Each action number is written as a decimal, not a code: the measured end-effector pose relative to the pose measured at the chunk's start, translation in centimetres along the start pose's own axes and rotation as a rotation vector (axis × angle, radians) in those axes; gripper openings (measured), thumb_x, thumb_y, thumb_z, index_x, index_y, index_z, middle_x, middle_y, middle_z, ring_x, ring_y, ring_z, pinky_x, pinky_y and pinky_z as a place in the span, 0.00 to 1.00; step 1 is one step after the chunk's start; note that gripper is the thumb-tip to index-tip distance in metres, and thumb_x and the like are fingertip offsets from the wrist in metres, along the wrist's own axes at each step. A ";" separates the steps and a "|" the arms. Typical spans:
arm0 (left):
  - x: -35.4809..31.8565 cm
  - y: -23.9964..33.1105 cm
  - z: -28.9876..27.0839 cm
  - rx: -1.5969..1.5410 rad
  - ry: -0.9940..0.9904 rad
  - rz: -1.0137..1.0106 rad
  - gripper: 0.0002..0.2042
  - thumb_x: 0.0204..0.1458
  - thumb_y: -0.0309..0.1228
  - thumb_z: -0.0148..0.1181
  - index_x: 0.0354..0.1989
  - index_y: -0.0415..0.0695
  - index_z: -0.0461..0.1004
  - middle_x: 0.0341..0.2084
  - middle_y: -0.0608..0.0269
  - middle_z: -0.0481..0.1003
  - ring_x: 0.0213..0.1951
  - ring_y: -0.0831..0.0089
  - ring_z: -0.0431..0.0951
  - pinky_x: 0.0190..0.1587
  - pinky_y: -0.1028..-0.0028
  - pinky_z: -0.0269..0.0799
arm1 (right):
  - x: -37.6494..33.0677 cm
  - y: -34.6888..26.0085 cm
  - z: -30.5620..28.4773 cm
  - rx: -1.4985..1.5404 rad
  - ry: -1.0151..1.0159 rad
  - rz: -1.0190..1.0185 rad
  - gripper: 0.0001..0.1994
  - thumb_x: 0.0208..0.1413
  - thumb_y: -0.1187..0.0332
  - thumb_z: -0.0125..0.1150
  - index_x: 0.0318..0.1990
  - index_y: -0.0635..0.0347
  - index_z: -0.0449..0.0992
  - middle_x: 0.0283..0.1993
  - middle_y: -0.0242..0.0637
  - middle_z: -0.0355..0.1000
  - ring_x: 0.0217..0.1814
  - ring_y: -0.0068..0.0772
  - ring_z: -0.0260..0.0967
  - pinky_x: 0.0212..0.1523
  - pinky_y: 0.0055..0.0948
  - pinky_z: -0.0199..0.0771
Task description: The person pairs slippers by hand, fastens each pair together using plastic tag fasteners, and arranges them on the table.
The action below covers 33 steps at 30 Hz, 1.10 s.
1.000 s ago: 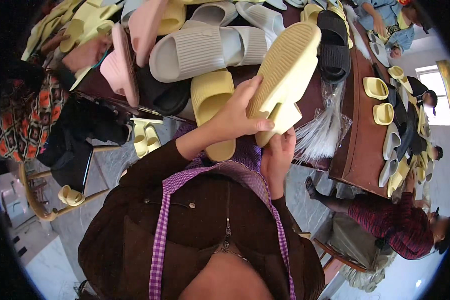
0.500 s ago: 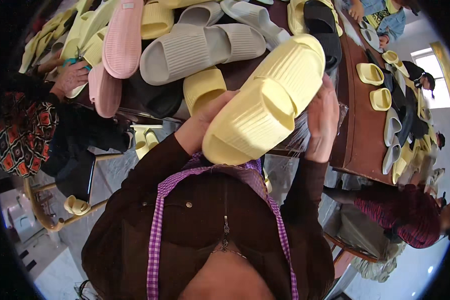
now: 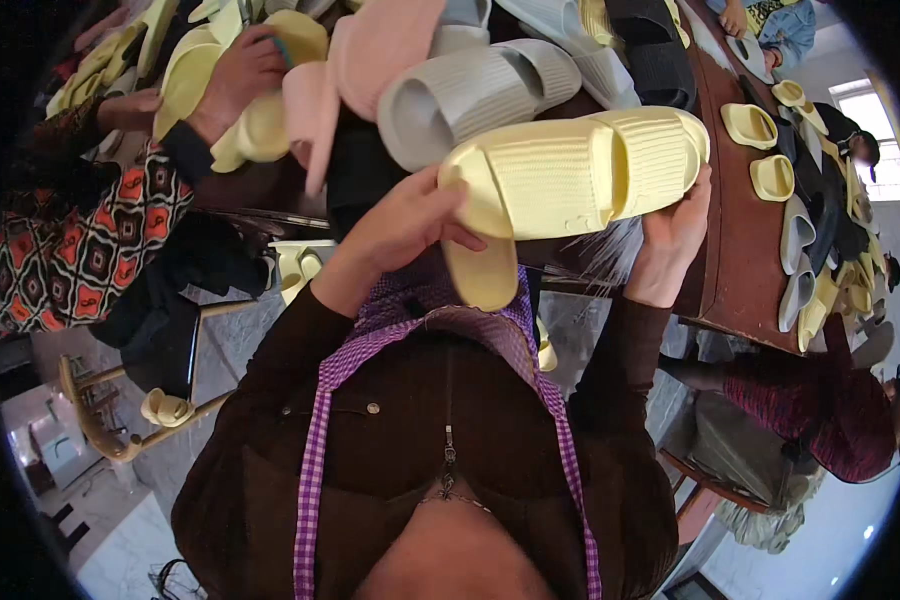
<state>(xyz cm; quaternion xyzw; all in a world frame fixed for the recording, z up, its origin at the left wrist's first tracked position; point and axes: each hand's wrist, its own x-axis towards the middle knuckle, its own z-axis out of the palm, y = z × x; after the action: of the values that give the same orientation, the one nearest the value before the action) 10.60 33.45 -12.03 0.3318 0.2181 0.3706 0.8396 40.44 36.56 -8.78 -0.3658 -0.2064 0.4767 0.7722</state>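
Head view, hands: both are up in front of the chest, sharing one pale yellow slide sandal (image 3: 570, 170), so neither is free.
Left hand (image 3: 410, 225): wrapped round the left end of the sandal, thumb lying across the ribbed strap side, fingers tucked behind it.
Right hand (image 3: 675, 235): open palm cupped under the right end of the same sandal, fingertips reaching up along its edge.
Sandal position: held roughly level, sideways across the middle of the picture, above the table edge (image 3: 740, 250) and just in front of the pile.
Second yellow sandal (image 3: 482, 270): hangs down just below the held one, by the left hand's fingers; can't tell if that hand actually grips it too.
Pile behind: grey ribbed slides (image 3: 470, 95), a pink slide (image 3: 370, 60) and black ones (image 3: 650, 45) heaped on the dark wooden table, pretty messy.
Right side of the table: small yellow sandals (image 3: 750, 125) set along the top, well apart from the hands.
Upper left: another person's hand (image 3: 235, 75) resting on a pale yellow slide (image 3: 255, 125), patterned sleeve (image 3: 80, 240) below it.
Lower right: someone in a dark red top (image 3: 830, 410), sitting by the table.
Wearer: brown jacket with purple checked apron straps (image 3: 315, 480).
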 end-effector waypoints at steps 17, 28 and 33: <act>-2.4 -1.4 1.2 0.720 0.054 0.317 0.24 0.49 0.27 0.58 0.56 0.37 0.62 0.46 0.57 0.70 0.45 0.71 0.71 0.45 0.72 0.70 | -7.0 -1.9 0.3 -0.145 0.460 -0.059 0.23 0.64 0.57 0.35 0.59 0.63 0.61 0.60 0.46 0.60 0.60 0.45 0.60 0.60 0.47 0.62; -8.8 -3.7 -8.7 1.261 0.859 0.728 0.27 0.42 0.26 0.64 0.52 0.37 0.62 0.43 0.54 0.67 0.39 0.67 0.71 0.43 0.72 0.68 | -3.3 -2.9 -7.4 -0.101 0.376 -0.236 0.23 0.63 0.57 0.35 0.60 0.62 0.59 0.61 0.50 0.59 0.61 0.48 0.59 0.57 0.58 0.62; -9.8 -1.2 -7.3 1.133 0.891 0.756 0.29 0.41 0.26 0.64 0.54 0.37 0.61 0.46 0.55 0.66 0.42 0.67 0.70 0.46 0.72 0.66 | -4.7 -1.1 -1.6 -0.079 0.276 -0.004 0.23 0.63 0.57 0.35 0.59 0.64 0.60 0.59 0.49 0.61 0.60 0.46 0.61 0.56 0.52 0.65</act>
<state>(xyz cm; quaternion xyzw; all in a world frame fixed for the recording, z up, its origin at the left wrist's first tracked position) 0.51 28.21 -16.69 0.5790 0.5594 0.5596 0.1966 39.97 31.49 -8.88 -0.4576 -0.1178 0.4119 0.7792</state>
